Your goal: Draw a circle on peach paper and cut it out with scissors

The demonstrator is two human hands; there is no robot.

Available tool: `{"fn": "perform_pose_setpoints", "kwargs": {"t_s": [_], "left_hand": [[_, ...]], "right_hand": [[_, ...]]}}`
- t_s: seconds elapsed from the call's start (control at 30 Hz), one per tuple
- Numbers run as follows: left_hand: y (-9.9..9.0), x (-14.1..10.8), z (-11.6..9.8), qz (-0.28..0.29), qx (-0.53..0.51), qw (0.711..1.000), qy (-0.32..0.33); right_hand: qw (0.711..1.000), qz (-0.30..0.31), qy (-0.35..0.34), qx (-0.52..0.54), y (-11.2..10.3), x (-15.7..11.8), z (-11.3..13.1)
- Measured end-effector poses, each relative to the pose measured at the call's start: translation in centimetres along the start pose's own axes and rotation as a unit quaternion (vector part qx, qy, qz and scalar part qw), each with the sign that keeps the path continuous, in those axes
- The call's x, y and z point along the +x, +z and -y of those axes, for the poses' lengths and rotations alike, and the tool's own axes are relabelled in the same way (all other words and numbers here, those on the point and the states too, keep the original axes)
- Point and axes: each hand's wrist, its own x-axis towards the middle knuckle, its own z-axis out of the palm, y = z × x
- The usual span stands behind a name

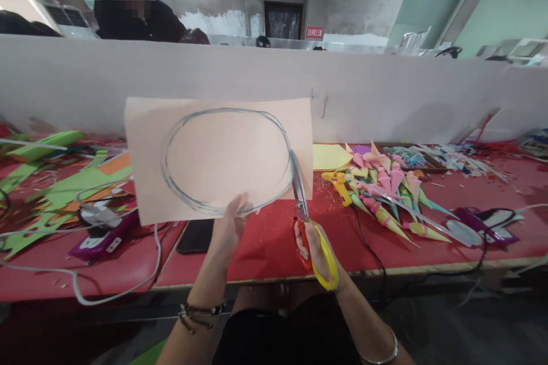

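A pale peach sheet of paper [226, 154] with a dark oval drawn on it is held up above the table. My left hand [232, 225] grips its lower edge, thumb in front and the other fingers mostly behind. In my right hand [314, 245] are scissors [303, 210] with one red and one yellow handle loop. Their blades point up and lie at the right side of the oval, along the drawn line. A cut runs in from the lower edge near there.
Pink and yellow paper cones [389, 182] lie at the right beside a yellow glue gun [340, 185]. Green paper scraps [81, 188], a purple power strip [103, 236] and cables are at left. A black phone [196, 238] lies under the sheet. A white partition [385, 91] stands behind.
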Motion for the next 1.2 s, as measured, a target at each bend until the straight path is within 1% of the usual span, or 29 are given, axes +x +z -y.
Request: {"fn": "perform_pose_setpoints", "kwargs": {"t_s": [0.07, 0.17, 0.23, 0.3, 0.4, 0.5, 0.6, 0.83, 1.0, 1.2], "left_hand": [[0.5, -0.3, 0.2, 0.034, 0.012, 0.999, -0.011], [0.2, -0.4, -0.1, 0.06, 0.078, 0.995, 0.034], [-0.2, -0.4, -0.5, 0.063, 0.127, 0.988, 0.067], [-0.6, -0.5, -0.9, 0.054, 0.17, 0.979, 0.099], [-0.9, -1.0, -1.3, 0.057, 0.246, 0.954, 0.163], [-1.0, -1.3, -1.7, 0.091, 0.326, 0.919, 0.203], [-0.9, -1.5, -2.1, 0.116, 0.363, 0.901, 0.208], [-0.7, -1.7, -2.7, 0.119, 0.396, 0.885, 0.212], [-0.8, -1.6, -2.6, 0.121, 0.401, 0.885, 0.202], [-1.1, -1.2, -2.7, 0.104, 0.395, 0.892, 0.191]], "right_hand": [[1.0, -0.007, -0.002, -0.001, -0.1, 0.0, 0.0], [1.0, -0.008, -0.011, -0.002, -0.3, -0.1, -0.4], [1.0, 0.006, -0.022, 0.006, -0.4, 0.0, -0.8], [0.999, 0.026, -0.033, 0.028, -0.4, 0.2, -1.1], [0.997, 0.042, -0.034, 0.06, -0.2, 0.7, -1.3], [0.996, 0.038, -0.034, 0.076, -0.1, 1.0, -1.1], [0.995, 0.03, -0.043, 0.081, -0.2, 1.2, -0.9], [0.996, 0.007, -0.04, 0.074, -0.7, 1.4, -1.4], [0.997, -0.011, -0.028, 0.075, -0.5, 1.1, -1.1], [0.998, -0.018, -0.026, 0.062, -0.5, 0.7, -0.5]]}}
